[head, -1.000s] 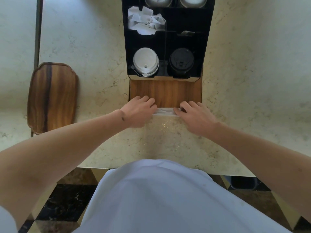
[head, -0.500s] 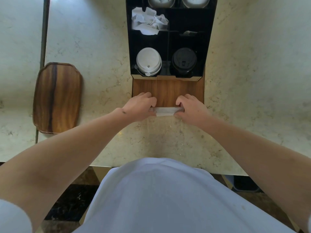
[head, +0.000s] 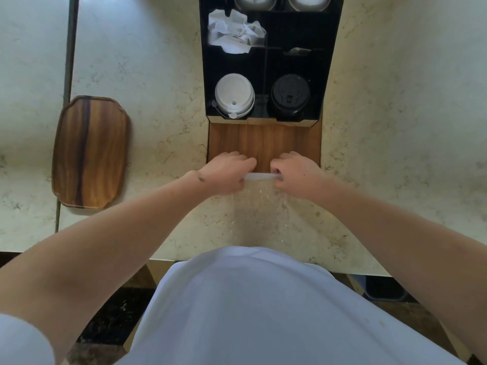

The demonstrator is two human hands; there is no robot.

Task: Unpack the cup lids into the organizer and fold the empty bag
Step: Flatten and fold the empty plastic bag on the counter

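Observation:
The clear plastic bag (head: 259, 204) lies flat on the marble counter in front of me, its far edge rolled into a thin strip. My left hand (head: 226, 173) pinches the strip's left end and my right hand (head: 295, 173) pinches its right end, fingers curled. Just beyond stands the black organizer (head: 266, 61) with its wooden front panel (head: 263, 138). A stack of white lids (head: 234, 96) fills its near left compartment and a stack of black lids (head: 290, 94) the near right one.
Crumpled white paper (head: 234, 31) sits in a middle left compartment. Two round containers (head: 282, 1) show at the organizer's far end. A wooden tray (head: 91, 151) lies on the counter to the left. The counter's front edge runs close to my body.
Both hands have drawn closer together along the bag's far edge, and their fingers have curled from lying flat to pinching the rolled strip.

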